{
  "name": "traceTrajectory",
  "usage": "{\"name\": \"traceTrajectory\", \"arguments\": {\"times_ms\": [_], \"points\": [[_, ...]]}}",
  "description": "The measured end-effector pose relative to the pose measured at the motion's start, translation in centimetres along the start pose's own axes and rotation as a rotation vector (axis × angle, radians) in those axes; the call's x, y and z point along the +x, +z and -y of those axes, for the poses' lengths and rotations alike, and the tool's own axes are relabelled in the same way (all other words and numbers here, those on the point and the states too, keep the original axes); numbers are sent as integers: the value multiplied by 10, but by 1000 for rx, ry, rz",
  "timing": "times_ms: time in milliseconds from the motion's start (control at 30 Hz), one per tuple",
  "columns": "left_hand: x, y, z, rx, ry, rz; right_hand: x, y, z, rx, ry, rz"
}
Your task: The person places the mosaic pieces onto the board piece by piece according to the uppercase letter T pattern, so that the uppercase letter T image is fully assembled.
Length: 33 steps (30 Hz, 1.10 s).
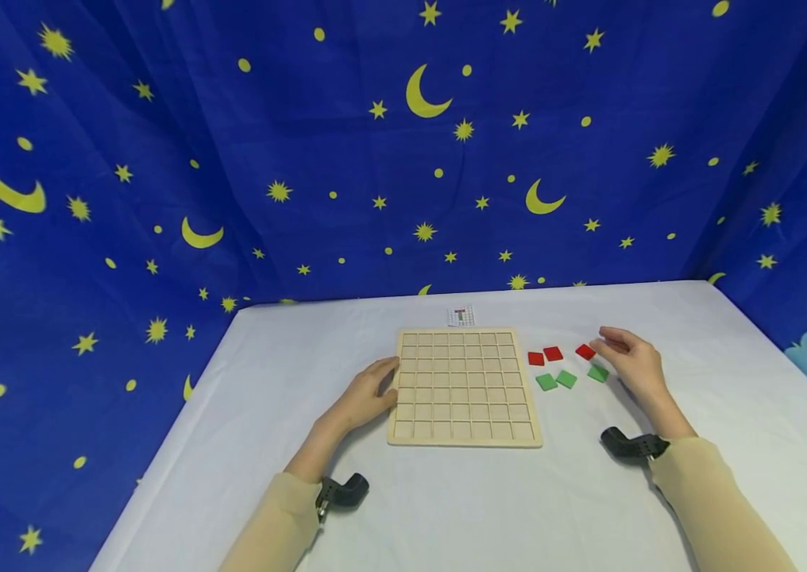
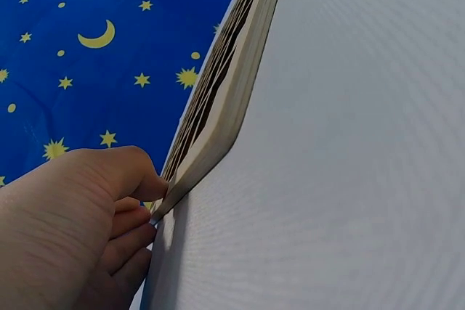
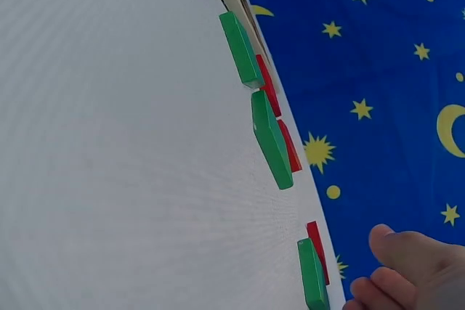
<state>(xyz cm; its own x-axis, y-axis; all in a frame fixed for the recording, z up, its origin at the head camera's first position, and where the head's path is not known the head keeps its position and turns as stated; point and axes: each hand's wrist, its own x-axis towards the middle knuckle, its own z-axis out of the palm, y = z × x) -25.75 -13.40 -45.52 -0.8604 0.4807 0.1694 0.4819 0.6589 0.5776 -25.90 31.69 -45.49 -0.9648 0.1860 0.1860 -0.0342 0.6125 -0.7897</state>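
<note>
While our left hand [image 1: 368, 395] rests relaxed fingers on the board's [image 1: 464, 387] edge, our right hand [image 1: 634, 365] hovers, fingers loosely apart, beside the red tile [image 1: 585, 351].

Pale wood grid board [image 1: 464, 387] on white tabletop [image 1: 446, 508], 3 red tiles [image 1: 553, 353] & 3 green tiles [image 1: 565, 379] beside it, deep blue backdrop [image 1: 303, 159] w/ yellow moons, stars, dots; beige sleeves [image 1: 718, 500].

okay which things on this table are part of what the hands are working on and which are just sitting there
In use: wooden grid board, steadied by the left hand; three red tiles and three green tiles by the right hand.

Lying about: small pattern card; white tablecloth.
</note>
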Motion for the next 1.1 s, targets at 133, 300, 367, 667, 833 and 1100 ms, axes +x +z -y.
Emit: {"name": "traceTrajectory", "arguments": {"times_ms": [133, 300, 367, 667, 833, 1100], "points": [[0, 0, 0, 3, 5, 4, 0, 3, -6, -45, -32, 0], [0, 0, 1, 18, 10, 10, -2, 7, -9, -108, -46, 17], [1, -1, 1, 13, 15, 5, -2, 8, -9, -127, -53, 21], [1, 1, 0, 1, -6, 10, 0, 9, -13, -201, -163, -23], [1, 2, 1, 0, -4, 2, 0, 8, -12, -217, -181, -33], [2, 3, 3, 3, -9, 15, -2, 10, -14, -210, -178, -42]]}}
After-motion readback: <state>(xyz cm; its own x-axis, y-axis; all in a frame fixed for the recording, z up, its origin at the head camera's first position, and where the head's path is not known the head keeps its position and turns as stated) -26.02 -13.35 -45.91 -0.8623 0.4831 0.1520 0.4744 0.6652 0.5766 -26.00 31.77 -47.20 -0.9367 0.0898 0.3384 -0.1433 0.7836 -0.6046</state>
